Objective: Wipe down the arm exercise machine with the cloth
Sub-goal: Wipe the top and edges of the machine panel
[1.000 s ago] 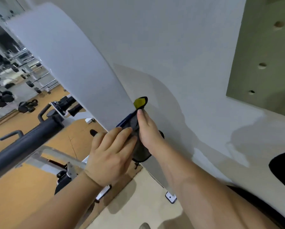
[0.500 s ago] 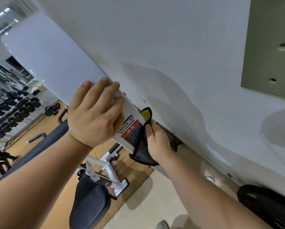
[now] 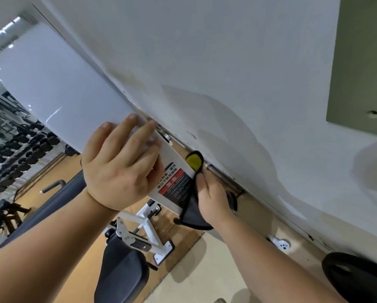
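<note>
The arm machine's white shroud panel (image 3: 58,95) runs from upper left down to the centre, close to the wall, with a red and black warning label (image 3: 175,185) near its lower end. My left hand (image 3: 120,169) lies flat on the panel's face, fingers spread, holding nothing. My right hand (image 3: 211,200) presses a dark cloth (image 3: 192,217) with a yellow corner tag (image 3: 193,161) against the panel's rear edge beside the label. The machine's black padded seat (image 3: 122,270) and white frame (image 3: 148,228) sit below.
The white wall (image 3: 227,62) stands right behind the panel, with a metal rod (image 3: 222,179) in the gap. A black weight plate (image 3: 358,278) leans at lower right. Dumbbell racks (image 3: 10,149) fill the far left. A green pegboard panel (image 3: 362,62) hangs at upper right.
My left hand moved up from beside the cloth onto the panel's face and stayed there. The view tilted, uncovering the warning label. My right hand keeps the cloth at the panel's edge.
</note>
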